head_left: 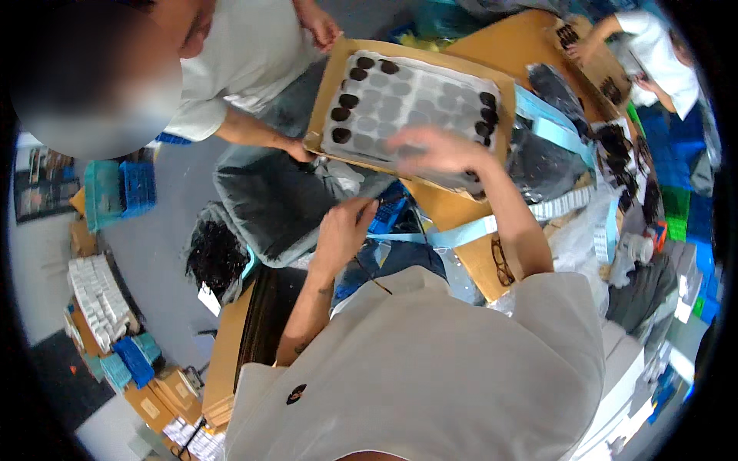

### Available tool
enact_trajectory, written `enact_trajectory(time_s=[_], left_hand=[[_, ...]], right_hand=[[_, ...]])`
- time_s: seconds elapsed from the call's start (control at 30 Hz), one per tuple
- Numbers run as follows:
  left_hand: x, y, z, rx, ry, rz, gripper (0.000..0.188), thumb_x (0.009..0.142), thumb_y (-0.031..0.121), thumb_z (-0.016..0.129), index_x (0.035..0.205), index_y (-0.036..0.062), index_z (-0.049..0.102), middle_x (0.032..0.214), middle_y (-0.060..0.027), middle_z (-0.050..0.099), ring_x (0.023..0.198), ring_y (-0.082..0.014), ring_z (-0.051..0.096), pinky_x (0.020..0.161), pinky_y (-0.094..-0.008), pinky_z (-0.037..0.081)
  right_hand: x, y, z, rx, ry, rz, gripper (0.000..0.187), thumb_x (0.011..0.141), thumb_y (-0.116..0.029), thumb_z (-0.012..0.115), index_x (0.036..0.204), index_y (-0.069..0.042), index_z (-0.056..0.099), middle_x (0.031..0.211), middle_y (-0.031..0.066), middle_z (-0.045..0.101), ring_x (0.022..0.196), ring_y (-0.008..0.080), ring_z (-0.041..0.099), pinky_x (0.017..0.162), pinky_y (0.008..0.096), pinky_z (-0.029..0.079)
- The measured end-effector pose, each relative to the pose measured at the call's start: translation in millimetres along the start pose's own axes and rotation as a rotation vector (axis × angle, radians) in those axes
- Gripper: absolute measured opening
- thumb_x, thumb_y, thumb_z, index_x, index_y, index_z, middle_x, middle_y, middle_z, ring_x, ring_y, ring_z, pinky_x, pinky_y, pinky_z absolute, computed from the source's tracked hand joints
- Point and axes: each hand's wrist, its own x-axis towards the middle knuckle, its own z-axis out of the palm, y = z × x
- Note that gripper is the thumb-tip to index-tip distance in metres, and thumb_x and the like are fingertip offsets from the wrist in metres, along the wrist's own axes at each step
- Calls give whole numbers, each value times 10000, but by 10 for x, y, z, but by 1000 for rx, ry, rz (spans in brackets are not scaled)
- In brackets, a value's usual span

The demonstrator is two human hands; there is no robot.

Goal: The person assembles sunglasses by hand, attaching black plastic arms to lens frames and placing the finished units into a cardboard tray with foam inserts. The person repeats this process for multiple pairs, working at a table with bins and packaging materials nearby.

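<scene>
My right hand [438, 150], smeared by motion, is over the near part of a shallow cardboard box [321, 107]. Inside the box lies a pale sheet [419, 88] with rows of grey round marks. Dark round pieces [348, 101] sit along its left and right sides. My left hand [342, 234] is closed in front of my body, lower left of the box. Thin dark rods, one of them a brown-black rod [373, 276], stick out beside its fingers; what it grips is partly hidden. Another person's hands [319, 27] hold the box by its left side.
Eyeglasses [501, 261] lie on brown cardboard at my right, near pale blue strips [469, 230] and dark plastic-wrapped bundles [542, 157]. A grey padded cushion [269, 200] and a bag of dark strands [217, 257] are at left. Another person [657, 58] works at far right.
</scene>
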Motion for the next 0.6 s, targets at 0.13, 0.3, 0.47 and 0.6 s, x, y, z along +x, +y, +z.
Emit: enact_trajectory(time_s=[0.13,0.3,0.47,0.6], left_hand=[[358,381,-183,-75,-281,46,229,931,198,595,995,-16,647,879,-127,670,685,-171,598,558,-295,449],[472,212,194,-816,-259,156,504,1001,423,433,1258,-4,509,1135,-86,606,954,-115,544,864,-270,431],[493,289,861,-907,-9,262,243,1010,166,457,1181,5,521,1058,-87,665,963,-132,594,855,-281,472],[773,117,965,-833,18,235,229,997,152,472,1156,-3,530,1103,-115,660,992,-169,605,874,-301,471]], right_hand=[[-537,-692,542,-295,-102,282,263,907,-113,566,1151,-19,534,947,182,659,872,319,642,761,374,506],[-747,-576,923,692,546,162,206,946,-26,488,1140,15,542,853,87,649,787,195,637,767,309,505],[-515,-300,1214,269,961,150,183,953,-106,561,1080,21,596,880,43,639,820,120,572,776,256,458],[-337,-5,1097,338,948,271,180,914,-70,585,1062,30,605,891,45,638,804,120,560,770,261,455]])
